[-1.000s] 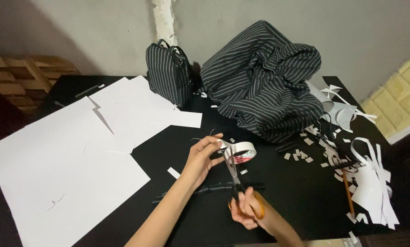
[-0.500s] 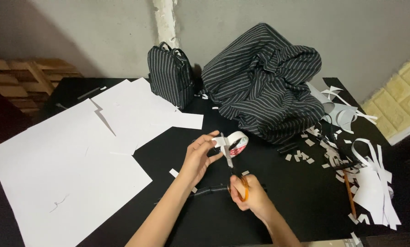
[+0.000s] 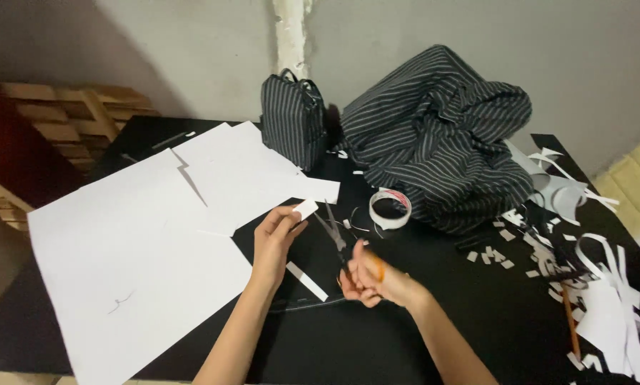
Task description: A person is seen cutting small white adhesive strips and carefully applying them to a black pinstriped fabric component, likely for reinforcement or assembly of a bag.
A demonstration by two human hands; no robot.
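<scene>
We have cut a tape piece (image 3: 305,209), now pinched in our left hand (image 3: 273,241); the tape roll (image 3: 390,209) sits released at centre frame, our right hand (image 3: 366,276) clamped on scissors (image 3: 336,239).

Two hands work here: the left hand (image 3: 273,239) and the right hand (image 3: 370,279). One pair of scissors (image 3: 336,239), one tape roll (image 3: 390,208). One striped bag (image 3: 291,120), one pencil (image 3: 571,322).

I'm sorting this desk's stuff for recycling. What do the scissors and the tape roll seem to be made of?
Scissors: dark, slim blades, likely metal; orange handle looks plastic. Tape roll: white ring, probably paper or plastic tape; I can't tell which.
</scene>
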